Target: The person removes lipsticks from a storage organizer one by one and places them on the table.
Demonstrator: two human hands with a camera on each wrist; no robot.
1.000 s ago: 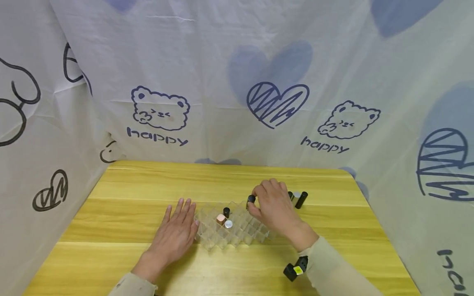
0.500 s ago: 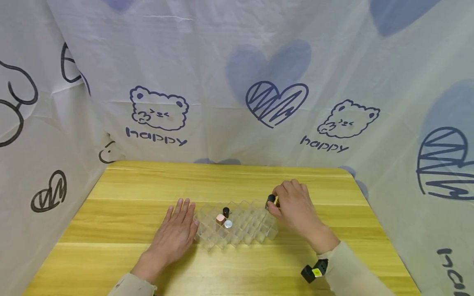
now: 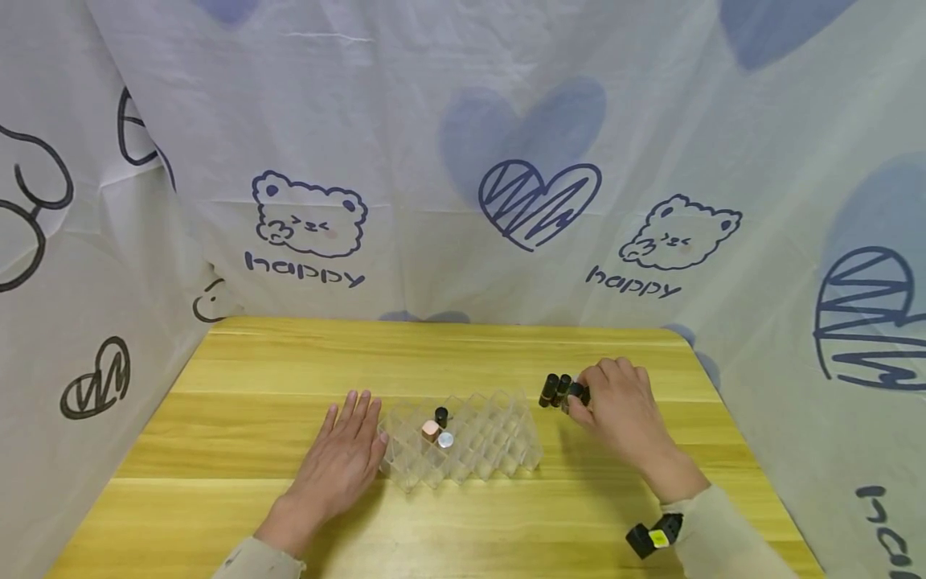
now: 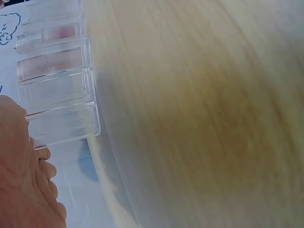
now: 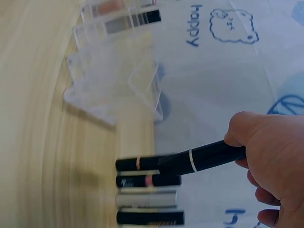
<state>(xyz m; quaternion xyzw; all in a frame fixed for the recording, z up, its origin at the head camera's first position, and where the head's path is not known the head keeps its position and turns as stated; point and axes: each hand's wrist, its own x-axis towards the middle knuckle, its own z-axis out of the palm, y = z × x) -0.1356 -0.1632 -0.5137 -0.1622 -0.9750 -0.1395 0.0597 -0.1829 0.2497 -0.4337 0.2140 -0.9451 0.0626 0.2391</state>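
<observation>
My right hand (image 3: 618, 406) pinches a black lipstick tube (image 5: 213, 156) with a thin silver band between thumb and fingers. It hovers at the row of lipstick tubes right of the organizer, overlapping them in the right wrist view. That row has a black tube with a gold band (image 5: 127, 164), one with a pink band (image 5: 133, 181), a whitish tube (image 5: 145, 199) and a plain black one (image 5: 142, 218). My left hand (image 3: 336, 454) lies with straight fingers along the left end of the clear lipstick organizer (image 3: 506, 462), thumb right at its wall.
Inside the organizer stand a black-capped lipstick (image 3: 442, 416), a copper-topped one (image 3: 431, 429) and a silver-topped one (image 3: 445, 440). The wood-grain table (image 3: 448, 531) ends at the back against a printed white curtain (image 3: 427, 265).
My right hand has moved right with the black lipstick tube, from the organizer's back right to the row of tubes. The left hand has stayed in place.
</observation>
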